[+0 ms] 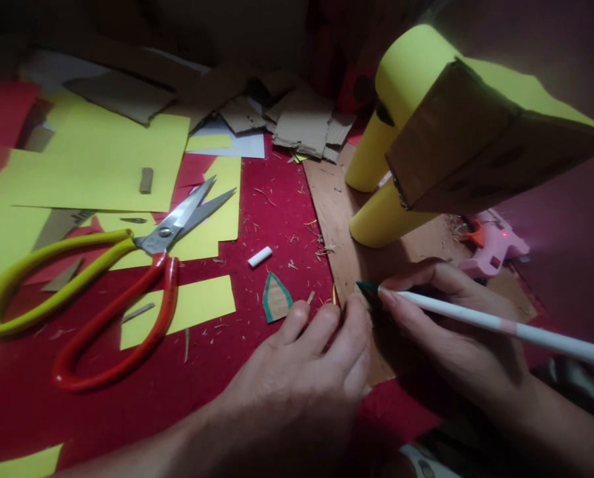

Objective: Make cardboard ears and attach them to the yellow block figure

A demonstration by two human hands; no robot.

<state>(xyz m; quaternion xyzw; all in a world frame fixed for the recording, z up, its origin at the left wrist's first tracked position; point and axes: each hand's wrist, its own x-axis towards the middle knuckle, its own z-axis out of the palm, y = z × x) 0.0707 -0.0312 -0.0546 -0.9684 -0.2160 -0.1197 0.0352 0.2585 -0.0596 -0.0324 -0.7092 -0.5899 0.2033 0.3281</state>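
Head view: the left hand (311, 365) lies palm down, its fingers bent and fairly close together, the fingertips set down beside a small, pointed, dark-green piece (367, 289) at the edge of the flat brown board (332, 192); the thumb is hidden, so its grip cannot be told. The right hand (476, 368) pinches a slender white marker (510, 327) between thumb and forefinger, its tip hidden near that piece. Were the left fingertips to ease off, the small piece could probably turn under the marker and a stroke stray onto the board or a finger. Left of the fingers, a small cardboard piece with a pointed top and green border (277, 302) lies on the deep-red surface (281, 199), near enough to be smudged by the left hand if its ink is wet, which cannot be told. A short white cylinder (260, 257) beyond it might roll if brushed. Behind the right hand, a brown cardboard box (456, 133) on yellow paper tubes (386, 216) could be knocked by a raised knuckle, while the pink plastic tool with a red light (496, 245) may, if hot, burn a careless wrist.
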